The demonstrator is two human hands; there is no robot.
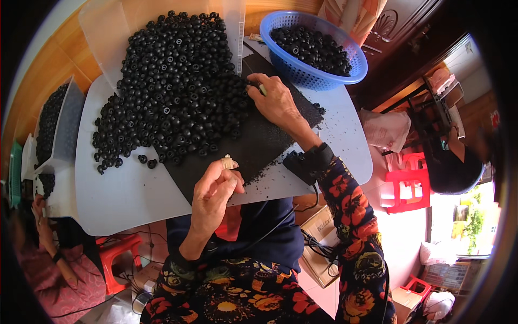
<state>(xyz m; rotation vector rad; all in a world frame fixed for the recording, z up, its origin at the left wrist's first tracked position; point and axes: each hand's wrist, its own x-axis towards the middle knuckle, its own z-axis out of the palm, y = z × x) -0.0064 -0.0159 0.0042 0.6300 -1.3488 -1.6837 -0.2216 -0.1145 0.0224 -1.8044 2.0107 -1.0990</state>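
Observation:
A big heap of small black round rubber parts (172,92) lies on a grey table (113,189), partly on a black mat (259,146). My right hand (278,100) reaches to the heap's right edge and grips a thin green-handled tool (260,87) whose tip touches the parts. My left hand (216,189) hovers over the mat's near edge with fingers curled; a taped fingertip (229,162) shows, and I cannot tell if it pinches a part. A black band (315,159) sits on my right wrist.
A blue plastic basket (318,75) with more black parts stands at the back right. A clear bin (110,32) lies behind the heap, and a grey box (67,127) of parts sits at the left. Another person (59,270) sits lower left. Red stools (407,186) stand right.

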